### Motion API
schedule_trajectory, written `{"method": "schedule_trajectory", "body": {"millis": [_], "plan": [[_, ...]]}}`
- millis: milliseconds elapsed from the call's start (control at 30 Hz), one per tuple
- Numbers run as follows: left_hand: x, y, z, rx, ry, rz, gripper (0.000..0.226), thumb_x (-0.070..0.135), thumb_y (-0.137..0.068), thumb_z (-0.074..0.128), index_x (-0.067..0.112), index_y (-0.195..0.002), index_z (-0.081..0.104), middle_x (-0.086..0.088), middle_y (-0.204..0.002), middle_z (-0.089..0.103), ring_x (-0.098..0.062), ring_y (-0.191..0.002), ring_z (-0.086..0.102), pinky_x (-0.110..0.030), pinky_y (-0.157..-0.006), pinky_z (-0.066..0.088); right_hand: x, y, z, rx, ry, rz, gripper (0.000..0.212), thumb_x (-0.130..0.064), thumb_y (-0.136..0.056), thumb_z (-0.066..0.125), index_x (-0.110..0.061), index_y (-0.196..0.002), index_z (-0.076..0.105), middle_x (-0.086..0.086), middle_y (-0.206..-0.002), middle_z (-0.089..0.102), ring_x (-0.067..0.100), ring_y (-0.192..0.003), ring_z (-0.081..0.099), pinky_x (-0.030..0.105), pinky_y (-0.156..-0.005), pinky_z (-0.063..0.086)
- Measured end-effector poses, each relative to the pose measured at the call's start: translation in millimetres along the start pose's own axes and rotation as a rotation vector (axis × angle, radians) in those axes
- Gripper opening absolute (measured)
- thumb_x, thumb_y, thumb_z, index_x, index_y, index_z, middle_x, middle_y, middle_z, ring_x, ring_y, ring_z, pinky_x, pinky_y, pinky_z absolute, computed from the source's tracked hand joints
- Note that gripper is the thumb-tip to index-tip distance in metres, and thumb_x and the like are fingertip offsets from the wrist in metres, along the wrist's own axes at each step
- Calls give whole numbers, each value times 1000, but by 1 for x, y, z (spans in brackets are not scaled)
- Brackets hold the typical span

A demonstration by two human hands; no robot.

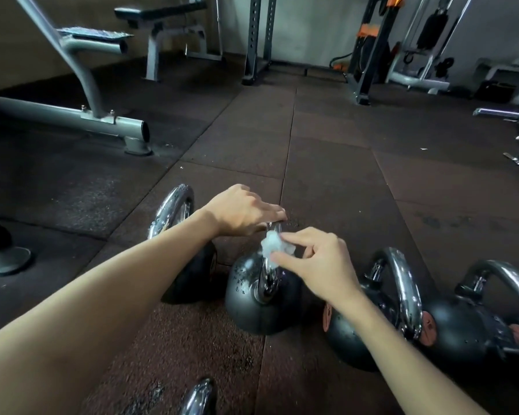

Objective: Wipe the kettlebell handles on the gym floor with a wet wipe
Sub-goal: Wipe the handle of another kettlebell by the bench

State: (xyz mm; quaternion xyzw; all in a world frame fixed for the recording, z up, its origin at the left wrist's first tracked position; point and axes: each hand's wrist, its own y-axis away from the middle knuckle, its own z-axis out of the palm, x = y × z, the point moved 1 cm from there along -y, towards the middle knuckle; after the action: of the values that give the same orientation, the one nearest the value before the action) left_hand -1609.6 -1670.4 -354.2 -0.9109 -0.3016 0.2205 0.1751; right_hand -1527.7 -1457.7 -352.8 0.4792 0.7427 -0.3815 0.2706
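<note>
A grey machine frame (pixel 72 118) is being shown at about ten o'clock in the view, standing on the dark rubber floor (pixel 327 181), with a padded bench (pixel 159 13) beyond it at eleven o'clock. A row of kettlebells is being shown across the lower half. The leftmost kettlebell (pixel 192 277) is being partly hidden by the left forearm, its chrome loop rising at its eleven o'clock. A lone chrome grip (pixel 198 396) is being cut off by the bottom edge at six o'clock.

Just beside the leftmost bell, at its three o'clock, the middle kettlebell (pixel 261 304) is being handled, its black body beaded with drops. The left hand (pixel 240 211) is being rested on top of this bell's chrome handle (pixel 267 280), with the fingers laid fairly straight over the bar and the thumb hidden. The wet wipe (pixel 274 247), bunched and white, is being pressed against the upper part of that handle, at twelve o'clock of the bell's body. It is being pinched between the thumb and forefinger of the right hand (pixel 321 262), at three o'clock of the wipe, with the other fingers curled.

At four o'clock of the middle bell, a third kettlebell (pixel 348 339) is being crossed by the right forearm. An orange-and-black rack (pixel 369 49) is being shown far back at one o'clock. A fourth kettlebell (pixel 456 333) is being shown just beside the third, at its three o'clock.
</note>
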Motion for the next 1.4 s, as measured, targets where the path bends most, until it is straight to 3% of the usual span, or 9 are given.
{"method": "schedule_trajectory", "body": {"millis": [67, 200, 333, 500, 667, 833, 1000, 1233, 1400], "plan": [[-3, -3, 3, 16, -17, 5, 32, 35, -92, 57, 27, -117, 75, 13, -116, 77, -21, -61, 71, -30, -55, 54, 2, -18, -5, -21, 56, 18, 39, -33, -73, 92, -28, -109, 80, -18, -91, 73, -1, -55, 52, 10, -58, 38], [-15, -6, 12, -4, -22, -58, 48, 23, -73, 88, 26, -118, 75, 10, -113, 78, -23, -63, 70, -33, -56, 57, 4, -6, -4, -25, 116, -158, 36, -23, -75, 92, -25, -109, 81, -13, -92, 72, -1, -59, 53, 7, -61, 37], [-27, -11, 20, -10, 26, -97, 40, 23, -78, 80, 28, -117, 73, 10, -111, 79, -27, -65, 72, -38, -57, 59, 6, 4, 7, 19, 190, -312, 34, -12, -75, 90, -17, -108, 82, -11, -91, 69, -13, -67, 54, 1, -67, 35], [-34, -20, 22, -215, 96, -324, 48, 36, -89, 73, 50, -133, 61, 14, -121, 75, -23, -102, 73, -36, -77, 56, 6, -23, 10, 92, 194, -353, 29, -16, -78, 89, -21, -106, 82, -11, -92, 66, -11, -69, 54, 4, -70, 37], [-36, -23, 21, -254, 187, -443, 47, 43, -87, 71, 57, -131, 61, 12, -114, 77, -22, -99, 71, -38, -80, 56, 28, 9, 27, 101, 352, -607, 18, -11, -87, 83, -15, -104, 80, -1, -95, 67, 13, -77, 63, 32, -66, 56], [-38, -23, 22, -255, 207, -503, 45, 44, -87, 73, 57, -128, 64, 10, -111, 78, -21, -96, 71, -35, -79, 55, 40, 16, 38, 133, 495, -752, 6, -12, -96, 73, -9, -95, 78, 2, -86, 65, 21, -68, 59, 36, -57, 55], [-31, -20, 16, -222, 226, -521, 41, 42, -88, 75, 55, -127, 67, 9, -87, 74, -20, -85, 68, -27, -70, 41, 32, 15, 37, 255, 342, -660, 15, -19, -92, 80, -9, -102, 81, 3, -88, 67, 16, -69, 59, 30, -62, 55], [-20, -20, -2, -258, 162, -491, 41, 48, -86, 75, 56, -125, 67, 11, -74, 65, -17, -87, 69, -26, -69, 38, 67, 34, 51, 91, 458, -763, 40, 0, -81, 78, -27, -108, 69, -3, -87, 64, 15, -73, 63, 28, -62, 57], [-8, -17, -16, -274, 152, -489, 42, 46, -84, 77, 55, -124, 68, 17, -67, 59, -15, -86, 69, -25, -68, 37, 58, 50, 49, 71, 208, -574, 29, -6, -78, 85, -22, -102, 80, -6, -92, 69, 10, -79, 69, 30, -66, 59]]}}
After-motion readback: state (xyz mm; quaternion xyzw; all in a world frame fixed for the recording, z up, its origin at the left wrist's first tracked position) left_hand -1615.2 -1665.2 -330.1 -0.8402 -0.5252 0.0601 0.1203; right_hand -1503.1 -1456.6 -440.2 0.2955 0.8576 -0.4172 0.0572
